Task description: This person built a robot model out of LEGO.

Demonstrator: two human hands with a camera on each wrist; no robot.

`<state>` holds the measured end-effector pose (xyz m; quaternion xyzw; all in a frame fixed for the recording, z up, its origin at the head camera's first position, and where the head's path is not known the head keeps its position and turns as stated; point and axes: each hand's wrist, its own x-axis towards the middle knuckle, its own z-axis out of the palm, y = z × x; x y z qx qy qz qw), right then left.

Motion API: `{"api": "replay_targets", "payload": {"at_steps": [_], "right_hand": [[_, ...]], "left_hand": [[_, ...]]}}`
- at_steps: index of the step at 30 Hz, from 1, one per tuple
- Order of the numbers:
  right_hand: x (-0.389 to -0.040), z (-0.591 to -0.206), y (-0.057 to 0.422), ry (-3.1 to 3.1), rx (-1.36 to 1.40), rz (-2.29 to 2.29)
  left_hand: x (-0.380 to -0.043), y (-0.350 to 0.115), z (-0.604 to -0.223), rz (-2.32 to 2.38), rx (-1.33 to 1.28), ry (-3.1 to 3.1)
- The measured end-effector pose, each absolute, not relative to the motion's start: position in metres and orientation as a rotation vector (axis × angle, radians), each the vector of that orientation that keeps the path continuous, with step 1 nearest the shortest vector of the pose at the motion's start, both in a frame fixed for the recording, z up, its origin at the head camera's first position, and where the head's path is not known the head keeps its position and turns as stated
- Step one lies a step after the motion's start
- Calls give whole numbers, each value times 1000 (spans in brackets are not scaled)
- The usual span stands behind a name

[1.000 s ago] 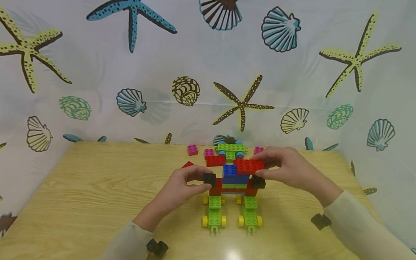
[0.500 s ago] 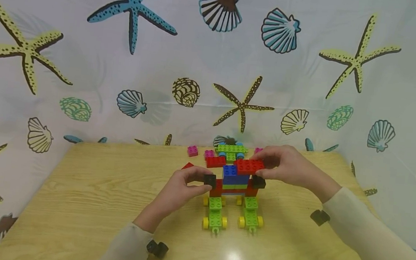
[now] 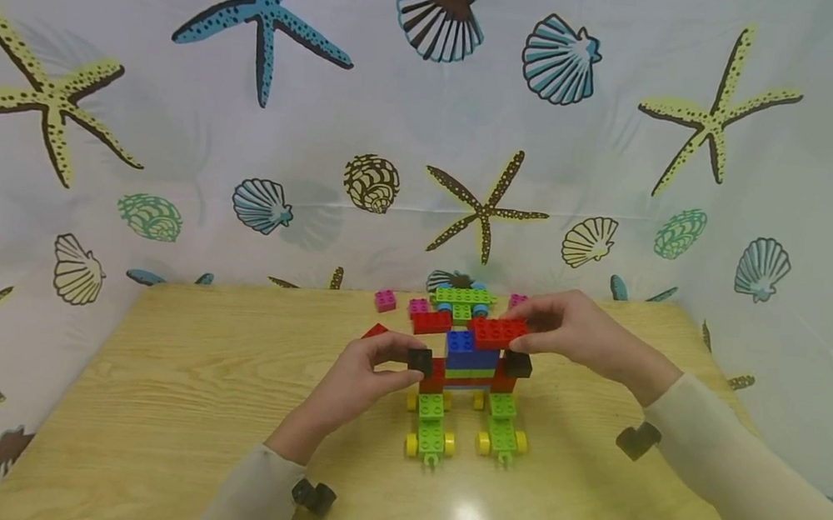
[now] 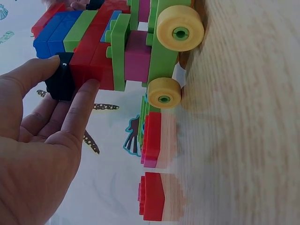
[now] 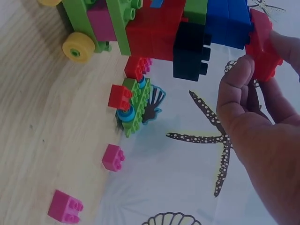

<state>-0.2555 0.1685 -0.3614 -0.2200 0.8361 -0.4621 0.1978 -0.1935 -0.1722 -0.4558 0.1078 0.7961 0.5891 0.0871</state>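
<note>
A toy-brick build stands mid-table on green wheeled bases (image 3: 431, 436) with yellow wheels (image 4: 180, 29). Its body stacks red, green and blue bricks (image 3: 460, 345). My left hand (image 3: 363, 376) pinches the black brick (image 4: 60, 78) on the build's left side, thumb on one face and fingers around the other, a fingertip touching the red brick (image 4: 91, 61) beside it. With thumb and fingers, my right hand (image 3: 570, 338) holds a long red brick (image 3: 496, 332) on the right part of the blue top. Below it, another black brick (image 5: 190, 51) juts out untouched.
Behind the build lie a green wheeled piece (image 3: 464, 298) with blue wheels, a red brick (image 3: 431, 322) and several pink bricks (image 3: 385, 300). A red piece (image 3: 376, 331) sits just beyond my left hand. A patterned cloth (image 3: 325, 117) hangs along the table's back edge.
</note>
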Motion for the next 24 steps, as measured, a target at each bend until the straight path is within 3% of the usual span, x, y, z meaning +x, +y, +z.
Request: {"api": "replay_targets", "payload": {"at_steps": [24], "right_hand": [[-253,-354,167,2348,-556,-1219]], "left_hand": [[-193,-172,-455,1754,340,2364]]}}
